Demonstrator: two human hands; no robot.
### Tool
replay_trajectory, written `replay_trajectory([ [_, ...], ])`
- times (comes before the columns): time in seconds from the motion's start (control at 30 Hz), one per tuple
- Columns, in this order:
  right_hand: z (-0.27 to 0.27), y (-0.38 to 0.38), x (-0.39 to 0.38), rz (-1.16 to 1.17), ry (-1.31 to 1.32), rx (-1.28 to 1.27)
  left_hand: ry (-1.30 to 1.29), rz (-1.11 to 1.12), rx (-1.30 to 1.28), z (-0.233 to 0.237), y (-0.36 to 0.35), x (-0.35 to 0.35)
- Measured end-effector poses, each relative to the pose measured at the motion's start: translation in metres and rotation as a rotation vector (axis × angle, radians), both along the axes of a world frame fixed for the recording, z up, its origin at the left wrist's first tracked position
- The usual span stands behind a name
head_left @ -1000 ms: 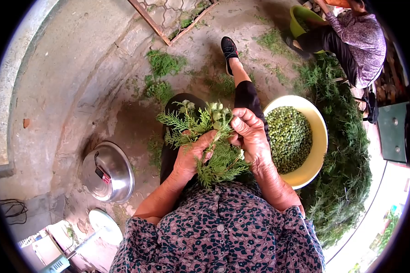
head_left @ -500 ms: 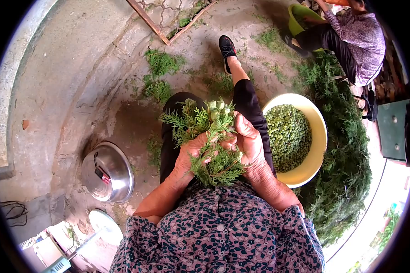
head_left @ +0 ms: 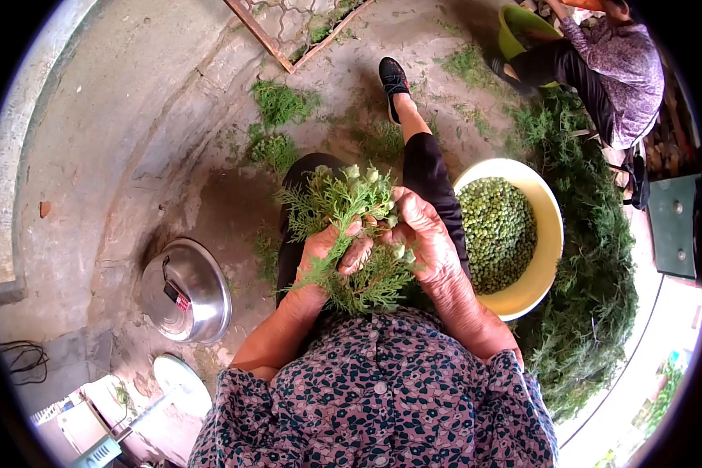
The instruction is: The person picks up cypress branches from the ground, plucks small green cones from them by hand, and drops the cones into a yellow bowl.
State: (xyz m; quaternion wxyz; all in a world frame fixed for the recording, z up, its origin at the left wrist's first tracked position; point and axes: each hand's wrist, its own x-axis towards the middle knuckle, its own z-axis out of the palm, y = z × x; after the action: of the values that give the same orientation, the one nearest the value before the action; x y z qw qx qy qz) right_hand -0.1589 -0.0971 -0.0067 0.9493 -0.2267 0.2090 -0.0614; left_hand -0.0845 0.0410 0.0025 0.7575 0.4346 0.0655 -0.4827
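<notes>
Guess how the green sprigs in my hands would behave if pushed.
The sprigs would probably feel light, being mostly thin, feathery leaves. Their fine tips, splaying past your left hand, likely flex easily. Plump cones might weigh down the far end.

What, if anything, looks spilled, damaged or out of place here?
Mainly the loose green sprigs scattered on the floor, apart from the large branch pile on the right; they look like strays. The yellow tub stands upright, and none of its green contents visibly spilled.
</notes>
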Motion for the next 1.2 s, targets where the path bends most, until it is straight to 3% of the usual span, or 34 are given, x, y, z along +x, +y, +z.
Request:
replay_trajectory([
  [0.1, 0.0, 0.002, 0.001, -0.008, 0.015, -0.102, 0.054, -0.149, -0.146, -0.014, 0.005, 0.007],
  [0.27, -0.005, -0.001, 0.002, -0.148, 0.017, -0.286, -0.073, -0.087, -0.136, -0.014, 0.003, 0.003],
  [0.33, -0.007, -0.003, 0.003, -0.147, 0.015, -0.325, -0.117, -0.043, 0.002, -0.014, 0.003, 0.003],
  [0.37, -0.007, -0.002, 0.005, -0.169, -0.013, -0.364, -0.231, -0.101, -0.233, -0.03, 0.012, 0.005],
  [0.4, -0.006, -0.001, 0.006, -0.191, -0.041, -0.402, -0.231, -0.1, -0.232, -0.045, 0.017, 0.003],
  [0.47, -0.003, -0.002, 0.006, -0.195, -0.014, -0.401, -0.204, -0.048, -0.011, -0.024, 0.007, -0.001],
  [0.53, -0.006, -0.002, 0.007, -0.294, 0.045, -0.576, -0.153, -0.066, 0.104, -0.001, -0.001, -0.003],
  [0.77, -0.006, -0.002, 0.008, -0.308, 0.134, -0.351, -0.018, 0.051, 0.11, -0.004, -0.013, -0.009],
  [0.9, 0.002, 0.0, 0.01, -0.284, 0.222, -0.194, -0.091, 0.079, 0.051, 0.002, -0.012, -0.013],
  [0.93, 0.008, -0.003, 0.009, -0.285, 0.222, -0.195, -0.108, 0.08, 0.137, 0.002, -0.012, -0.012],
  [1.0, 0.02, -0.017, 0.006, -0.193, 0.527, -0.385, -0.125, 0.081, 0.223, -0.001, -0.005, -0.006],
  [1.03, -0.016, -0.03, 0.004, -0.394, 0.338, -0.16, -0.1, 0.047, 0.13, -0.007, 0.004, 0.004],
  [1.07, -0.025, -0.042, 0.001, -0.497, 0.316, -0.333, -0.075, 0.014, 0.037, -0.011, 0.008, 0.01],
  [1.1, -0.018, -0.049, -0.001, -0.553, 0.464, -0.543, -0.117, 0.106, 0.142, -0.012, 0.003, 0.011],
  [1.2, -0.053, -0.087, -0.032, -0.566, 0.474, -0.71, -0.098, 0.088, -0.026, -0.011, 0.004, 0.003],
])
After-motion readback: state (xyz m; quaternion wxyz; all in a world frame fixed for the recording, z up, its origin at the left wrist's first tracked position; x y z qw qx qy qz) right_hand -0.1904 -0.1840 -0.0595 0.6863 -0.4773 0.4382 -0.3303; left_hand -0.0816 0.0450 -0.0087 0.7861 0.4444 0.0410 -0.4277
